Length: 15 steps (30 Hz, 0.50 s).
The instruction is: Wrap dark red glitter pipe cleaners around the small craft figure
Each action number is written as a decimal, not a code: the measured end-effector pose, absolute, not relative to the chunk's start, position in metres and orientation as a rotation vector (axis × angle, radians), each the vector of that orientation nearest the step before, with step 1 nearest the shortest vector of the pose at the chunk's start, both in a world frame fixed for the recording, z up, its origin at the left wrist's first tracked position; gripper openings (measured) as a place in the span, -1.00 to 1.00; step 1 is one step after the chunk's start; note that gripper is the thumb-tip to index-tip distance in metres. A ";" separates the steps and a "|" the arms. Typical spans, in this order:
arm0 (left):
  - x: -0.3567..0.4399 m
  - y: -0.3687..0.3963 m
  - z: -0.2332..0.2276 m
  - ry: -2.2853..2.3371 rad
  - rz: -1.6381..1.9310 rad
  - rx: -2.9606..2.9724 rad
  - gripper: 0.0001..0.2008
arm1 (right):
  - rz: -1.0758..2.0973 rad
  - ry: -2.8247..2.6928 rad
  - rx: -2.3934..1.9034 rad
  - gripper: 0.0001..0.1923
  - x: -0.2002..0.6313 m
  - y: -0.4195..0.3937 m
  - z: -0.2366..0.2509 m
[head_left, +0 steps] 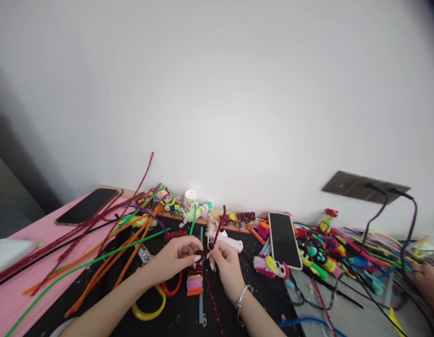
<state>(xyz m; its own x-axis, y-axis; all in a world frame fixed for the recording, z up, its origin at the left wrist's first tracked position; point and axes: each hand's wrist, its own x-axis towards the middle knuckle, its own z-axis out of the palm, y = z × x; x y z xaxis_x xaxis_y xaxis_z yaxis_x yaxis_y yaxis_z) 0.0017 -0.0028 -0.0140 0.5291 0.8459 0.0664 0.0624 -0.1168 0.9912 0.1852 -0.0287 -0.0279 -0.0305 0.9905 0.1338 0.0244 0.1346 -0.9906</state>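
My left hand (184, 256) pinches a dark red tinsel pipe cleaner (220, 223) over the black mat. Opposite it, my right hand (227, 267) is closed on the same pipe cleaner, whose one end sticks up and whose other part hangs below. The twist between my fingertips is partly hidden. Just beneath my fingers is a coiled pipe cleaner piece (195, 284) in dark red, pink and orange; whether it is joined to the strand, I cannot tell. Scissors (149, 315) with yellow and red handles lie under my left wrist. A clear glue stick (201, 304) lies beside the coiled piece.
A white glue gun (231, 242) lies behind my right hand. Phones rest at left (86, 206) and right (285, 239). Loose orange pipe cleaners (108, 263) spread leftward. A pipe cleaner doll (271, 267) lies at right. Cables hang from the wall socket (357, 185). Another person's hand (427, 283) is far right.
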 end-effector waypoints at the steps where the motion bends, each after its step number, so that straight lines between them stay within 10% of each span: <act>1: 0.002 -0.002 -0.016 0.782 0.828 1.508 -0.90 | 1.070 -1.326 -1.121 -0.55 0.187 -0.029 -0.027; 5: 0.000 0.005 -0.022 0.785 0.974 1.342 -0.81 | 0.583 -1.510 -1.207 -0.85 0.197 -0.031 -0.024; 15: -0.001 0.010 -0.017 0.874 1.139 1.222 -0.72 | -0.003 -1.822 -1.838 -0.43 0.210 -0.020 -0.029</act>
<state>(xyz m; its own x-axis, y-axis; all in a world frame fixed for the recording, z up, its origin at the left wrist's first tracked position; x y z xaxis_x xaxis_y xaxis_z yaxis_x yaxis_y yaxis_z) -0.0008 0.0104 -0.0172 0.2410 0.9679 0.0718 -0.1806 -0.0280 0.9832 0.2102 -0.0201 -0.0289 0.0829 0.9246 0.3717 0.9257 0.0667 -0.3723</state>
